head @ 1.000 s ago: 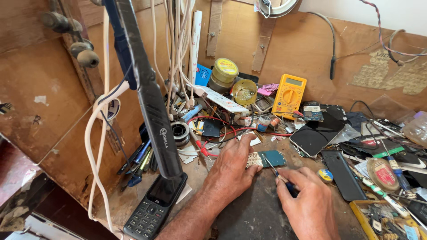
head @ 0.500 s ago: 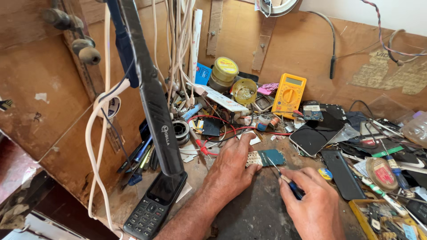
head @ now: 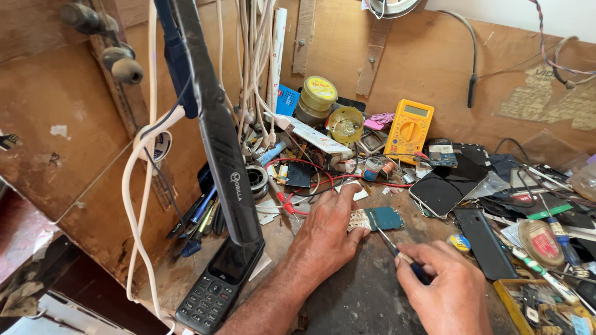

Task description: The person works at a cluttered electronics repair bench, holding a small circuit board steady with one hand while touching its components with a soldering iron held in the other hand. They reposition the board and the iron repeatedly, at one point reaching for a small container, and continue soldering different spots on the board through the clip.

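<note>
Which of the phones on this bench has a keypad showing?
The black keypad phone at the bench's front-left edge; the others, near the right hand, show only flat dark faces.
</note>
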Action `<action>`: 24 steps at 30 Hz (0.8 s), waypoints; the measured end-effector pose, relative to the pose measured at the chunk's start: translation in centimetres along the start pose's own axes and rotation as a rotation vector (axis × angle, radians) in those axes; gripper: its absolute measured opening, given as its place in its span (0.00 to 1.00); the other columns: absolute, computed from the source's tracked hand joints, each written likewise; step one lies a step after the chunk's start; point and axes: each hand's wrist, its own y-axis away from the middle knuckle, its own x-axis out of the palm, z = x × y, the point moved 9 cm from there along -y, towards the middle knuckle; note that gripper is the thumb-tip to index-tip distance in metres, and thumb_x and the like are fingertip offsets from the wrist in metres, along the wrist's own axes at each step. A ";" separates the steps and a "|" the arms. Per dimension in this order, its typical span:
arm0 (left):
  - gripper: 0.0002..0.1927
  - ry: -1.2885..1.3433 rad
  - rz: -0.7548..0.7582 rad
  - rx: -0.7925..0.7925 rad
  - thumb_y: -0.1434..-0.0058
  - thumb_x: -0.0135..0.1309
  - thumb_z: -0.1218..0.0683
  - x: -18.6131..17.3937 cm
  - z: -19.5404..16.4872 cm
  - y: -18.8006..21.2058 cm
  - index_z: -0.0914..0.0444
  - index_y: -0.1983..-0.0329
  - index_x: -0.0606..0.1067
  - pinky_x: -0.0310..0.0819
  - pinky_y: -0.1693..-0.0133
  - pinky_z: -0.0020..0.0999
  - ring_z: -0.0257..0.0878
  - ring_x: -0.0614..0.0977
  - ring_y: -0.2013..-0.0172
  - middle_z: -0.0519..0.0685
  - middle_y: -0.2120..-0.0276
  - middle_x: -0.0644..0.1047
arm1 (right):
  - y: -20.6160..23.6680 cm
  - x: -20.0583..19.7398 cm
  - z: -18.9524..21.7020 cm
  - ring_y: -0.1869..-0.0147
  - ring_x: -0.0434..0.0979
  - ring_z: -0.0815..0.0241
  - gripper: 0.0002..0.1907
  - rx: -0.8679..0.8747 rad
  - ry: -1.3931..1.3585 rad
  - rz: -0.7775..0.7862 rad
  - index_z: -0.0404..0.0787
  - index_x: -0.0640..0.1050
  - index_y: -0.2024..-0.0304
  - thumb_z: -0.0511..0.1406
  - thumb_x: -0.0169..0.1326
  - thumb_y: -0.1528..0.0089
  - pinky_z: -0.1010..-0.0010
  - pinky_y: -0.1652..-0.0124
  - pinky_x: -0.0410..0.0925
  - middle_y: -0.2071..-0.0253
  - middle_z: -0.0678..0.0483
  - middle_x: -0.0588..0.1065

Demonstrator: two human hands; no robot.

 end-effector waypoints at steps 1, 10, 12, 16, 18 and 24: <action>0.32 0.003 0.005 -0.003 0.47 0.66 0.60 0.1 0.0 0.0 0.63 0.41 0.65 0.70 0.49 0.50 0.55 0.77 0.51 0.57 0.59 0.78 | 0.0 -0.2 0.5 0.68 0.79 0.59 0.12 -0.046 -0.013 -0.033 0.44 0.85 0.60 0.37 0.66 0.47 0.69 0.65 0.73 0.69 0.54 0.80; 0.32 0.006 -0.011 0.024 0.47 0.66 0.60 0.0 -0.2 0.0 0.63 0.41 0.65 0.69 0.49 0.50 0.56 0.77 0.50 0.57 0.59 0.78 | -0.3 0.4 1.1 0.66 0.80 0.59 0.12 -0.091 0.026 -0.038 0.44 0.86 0.59 0.39 0.66 0.45 0.69 0.64 0.73 0.67 0.54 0.81; 0.33 0.004 -0.010 0.012 0.48 0.66 0.60 0.0 -0.1 0.0 0.63 0.41 0.65 0.69 0.49 0.50 0.56 0.77 0.51 0.57 0.59 0.78 | -0.1 0.1 0.8 0.66 0.80 0.58 0.12 -0.069 0.059 -0.026 0.44 0.86 0.60 0.38 0.66 0.46 0.69 0.63 0.74 0.68 0.53 0.80; 0.31 0.006 0.004 -0.012 0.46 0.65 0.60 0.0 0.1 0.1 0.63 0.41 0.65 0.70 0.50 0.50 0.55 0.77 0.50 0.57 0.58 0.78 | 0.1 -0.1 0.3 0.66 0.81 0.59 0.12 -0.035 -0.006 -0.037 0.43 0.85 0.59 0.37 0.66 0.46 0.69 0.63 0.74 0.68 0.53 0.80; 0.32 0.006 0.005 -0.012 0.47 0.66 0.59 0.1 0.1 0.0 0.63 0.41 0.65 0.70 0.50 0.50 0.55 0.77 0.51 0.57 0.59 0.78 | 0.1 -0.5 0.9 0.66 0.80 0.58 0.13 -0.108 -0.043 -0.097 0.41 0.85 0.59 0.36 0.65 0.46 0.70 0.63 0.74 0.67 0.53 0.80; 0.32 -0.006 -0.002 0.010 0.46 0.66 0.59 0.0 -0.2 0.0 0.64 0.41 0.65 0.69 0.49 0.50 0.56 0.77 0.51 0.57 0.59 0.78 | -0.1 0.3 1.4 0.67 0.83 0.59 0.11 -0.148 0.013 -0.058 0.42 0.85 0.60 0.38 0.66 0.45 0.70 0.64 0.74 0.67 0.53 0.80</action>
